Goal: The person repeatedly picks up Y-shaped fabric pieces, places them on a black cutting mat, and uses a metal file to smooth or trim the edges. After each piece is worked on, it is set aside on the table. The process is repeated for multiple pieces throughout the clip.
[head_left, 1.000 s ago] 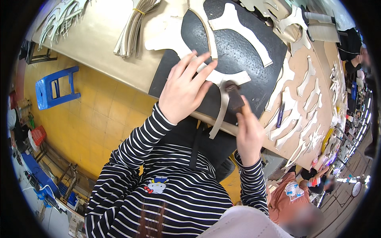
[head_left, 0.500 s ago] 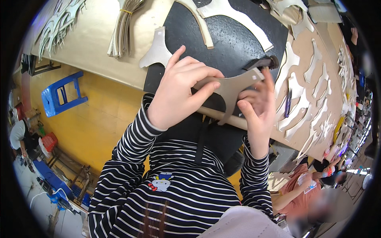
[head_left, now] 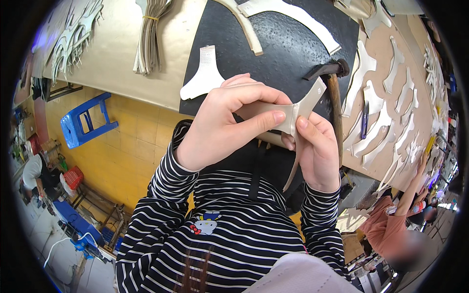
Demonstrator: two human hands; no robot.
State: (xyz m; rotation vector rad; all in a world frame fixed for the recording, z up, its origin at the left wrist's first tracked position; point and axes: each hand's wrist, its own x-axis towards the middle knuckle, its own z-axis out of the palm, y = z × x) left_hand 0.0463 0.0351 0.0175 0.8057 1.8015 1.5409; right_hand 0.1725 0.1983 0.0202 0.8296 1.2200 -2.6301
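Observation:
Between my two hands is a beige, branched leather-like piece (head_left: 309,97) with a crease or seam across its middle, held above the table's near edge. My left hand (head_left: 224,119) pinches it on one side of that seam, thumb on top and fingers behind. On the other side my right hand (head_left: 320,149) grips it, thumb pressed near the seam and fingers curled beneath. A narrow strip of the piece hangs below my right thumb. Left of my hands, a pale Y-shaped piece (head_left: 204,78) lies partly on the black mat (head_left: 220,36). A hammer (head_left: 334,83) rests beyond my right hand.
Long curved pieces (head_left: 293,14) lie across the mat's far part. A banded bundle of strips (head_left: 146,41) sits to the left. Right, more cut pieces (head_left: 359,73) and a purple slim tool (head_left: 365,119) lie on the table. A blue stool (head_left: 73,129) stands on the floor; other people work nearby.
My right hand has closed on the piece, from spread fingers before. Both thumbs now meet near the seam, and the piece has tilted. The hammer's handle has come into view.

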